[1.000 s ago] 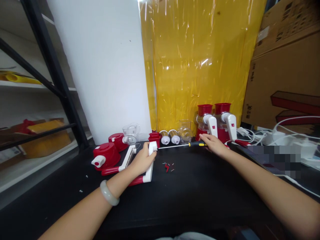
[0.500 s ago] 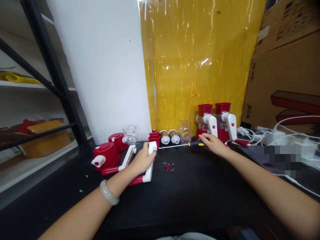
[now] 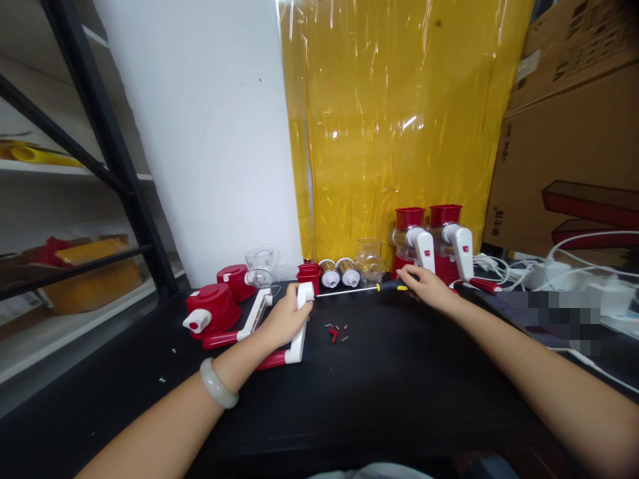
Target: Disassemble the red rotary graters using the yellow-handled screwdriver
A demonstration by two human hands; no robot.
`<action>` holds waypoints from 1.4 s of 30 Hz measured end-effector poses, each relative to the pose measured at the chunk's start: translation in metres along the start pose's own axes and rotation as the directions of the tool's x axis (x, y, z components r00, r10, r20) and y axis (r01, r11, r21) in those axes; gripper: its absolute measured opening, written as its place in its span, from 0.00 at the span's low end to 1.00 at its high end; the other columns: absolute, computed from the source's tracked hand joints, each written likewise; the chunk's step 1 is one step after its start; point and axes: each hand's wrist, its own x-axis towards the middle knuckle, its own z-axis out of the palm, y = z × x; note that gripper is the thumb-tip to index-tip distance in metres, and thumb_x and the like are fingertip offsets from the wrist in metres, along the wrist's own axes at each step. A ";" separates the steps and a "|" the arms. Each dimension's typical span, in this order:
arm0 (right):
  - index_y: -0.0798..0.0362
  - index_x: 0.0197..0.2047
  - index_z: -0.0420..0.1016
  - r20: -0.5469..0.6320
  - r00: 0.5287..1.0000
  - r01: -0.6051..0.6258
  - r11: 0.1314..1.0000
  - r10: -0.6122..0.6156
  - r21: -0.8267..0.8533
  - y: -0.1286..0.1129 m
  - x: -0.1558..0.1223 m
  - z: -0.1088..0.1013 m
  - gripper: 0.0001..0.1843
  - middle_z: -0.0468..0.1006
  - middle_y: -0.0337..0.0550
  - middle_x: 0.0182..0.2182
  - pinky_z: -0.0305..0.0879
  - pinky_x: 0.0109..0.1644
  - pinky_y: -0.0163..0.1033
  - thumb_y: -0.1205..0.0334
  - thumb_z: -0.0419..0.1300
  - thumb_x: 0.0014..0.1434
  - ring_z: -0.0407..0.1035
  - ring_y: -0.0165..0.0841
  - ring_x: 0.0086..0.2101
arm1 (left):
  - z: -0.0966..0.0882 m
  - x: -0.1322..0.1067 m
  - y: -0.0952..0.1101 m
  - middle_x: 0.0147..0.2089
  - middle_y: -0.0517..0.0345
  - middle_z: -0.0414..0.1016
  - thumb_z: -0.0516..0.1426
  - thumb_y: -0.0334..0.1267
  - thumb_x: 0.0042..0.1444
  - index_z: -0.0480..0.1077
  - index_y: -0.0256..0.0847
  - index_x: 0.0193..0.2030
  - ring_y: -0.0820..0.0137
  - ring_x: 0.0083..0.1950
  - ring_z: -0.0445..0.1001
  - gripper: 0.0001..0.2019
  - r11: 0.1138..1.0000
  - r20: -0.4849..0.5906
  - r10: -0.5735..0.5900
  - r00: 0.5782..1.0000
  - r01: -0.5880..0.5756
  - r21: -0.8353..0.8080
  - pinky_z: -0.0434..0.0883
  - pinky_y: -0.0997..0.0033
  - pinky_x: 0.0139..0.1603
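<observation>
My left hand is closed around a white crank handle with a red grip, held near its upper end. In my right hand is a screwdriver with a dark and yellow handle; its long shaft points left and the tip meets the crank's upper end. Whether the tip sits in a screw cannot be seen. A second crank handle lies just left of my left hand. Below the shaft, small screws and little red parts lie on the black table.
Red bases and a clear plastic housing stand at left. Behind the screwdriver are grater drums and another clear housing. Two assembled rotary graters stand at back right, near white cables and a tablet-like device.
Almost nothing differs. Both hands, the crank handle and the screwdriver keep their places; the whole view shifts very slightly.
</observation>
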 end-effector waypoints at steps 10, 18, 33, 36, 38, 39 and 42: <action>0.49 0.29 0.64 0.004 1.000 -0.006 1.000 0.006 0.027 0.000 -0.001 0.001 0.24 0.65 0.33 0.16 0.57 0.27 0.37 0.36 0.52 0.61 0.61 0.30 0.18 | 0.000 0.000 0.000 0.38 0.50 0.80 0.51 0.43 0.60 0.60 0.38 0.57 0.56 0.42 0.79 0.20 1.000 -0.013 0.009 1.000 -0.009 -0.013 0.70 0.61 0.45; 0.50 0.33 0.68 0.004 0.998 0.055 0.996 -0.055 0.065 0.003 0.000 0.001 0.21 0.69 0.34 0.21 0.61 0.30 0.37 0.39 0.56 0.59 0.65 0.31 0.22 | 0.000 0.001 -0.002 0.35 0.53 0.79 0.52 0.43 0.59 0.61 0.39 0.55 0.58 0.39 0.79 0.19 0.999 -0.035 -0.006 0.999 0.004 -0.052 0.70 0.62 0.43; 0.50 0.40 0.73 -0.022 0.999 0.040 0.981 -0.037 0.191 0.004 0.001 0.000 0.20 0.75 0.41 0.36 0.68 0.41 0.42 0.42 0.63 0.54 0.70 0.32 0.32 | 0.001 0.001 -0.001 0.34 0.54 0.79 0.51 0.42 0.59 0.60 0.38 0.55 0.58 0.38 0.79 0.19 0.997 -0.024 -0.021 0.999 0.020 -0.072 0.71 0.62 0.44; 0.49 0.43 0.72 -0.054 0.999 0.013 0.933 0.007 0.360 0.009 0.000 0.005 0.23 0.75 0.42 0.40 0.69 0.39 0.40 0.44 0.67 0.50 0.69 0.31 0.32 | 0.001 0.001 -0.001 0.35 0.54 0.79 0.51 0.41 0.59 0.60 0.39 0.55 0.58 0.39 0.79 0.18 0.997 -0.025 -0.023 0.999 0.021 -0.076 0.71 0.61 0.45; 0.49 0.43 0.71 -0.054 0.996 -0.031 0.874 0.065 0.486 0.010 0.000 0.011 0.24 0.74 0.42 0.40 0.68 0.36 0.38 0.45 0.69 0.47 0.69 0.29 0.30 | 0.001 0.002 0.000 0.36 0.54 0.78 0.51 0.41 0.59 0.60 0.39 0.54 0.59 0.39 0.79 0.18 0.996 -0.035 -0.023 0.999 0.020 -0.083 0.71 0.61 0.45; 0.49 0.41 0.70 -0.041 0.993 -0.069 0.840 0.108 0.538 0.009 0.002 0.014 0.24 0.74 0.41 0.38 0.68 0.34 0.37 0.45 0.69 0.47 0.68 0.28 0.29 | 0.001 0.004 0.001 0.36 0.54 0.78 0.52 0.40 0.58 0.59 0.39 0.54 0.59 0.39 0.79 0.17 0.996 -0.045 -0.029 0.999 0.025 -0.090 0.72 0.61 0.45; 0.49 0.37 0.67 0.019 0.967 -0.210 0.748 0.256 0.629 0.002 0.015 0.018 0.20 0.74 0.40 0.29 0.66 0.28 0.37 0.43 0.64 0.53 0.69 0.30 0.24 | -0.001 0.015 0.006 0.35 0.55 0.75 0.52 0.37 0.57 0.58 0.39 0.53 0.62 0.36 0.78 0.16 0.987 -0.042 -0.090 0.995 0.084 -0.138 0.74 0.63 0.39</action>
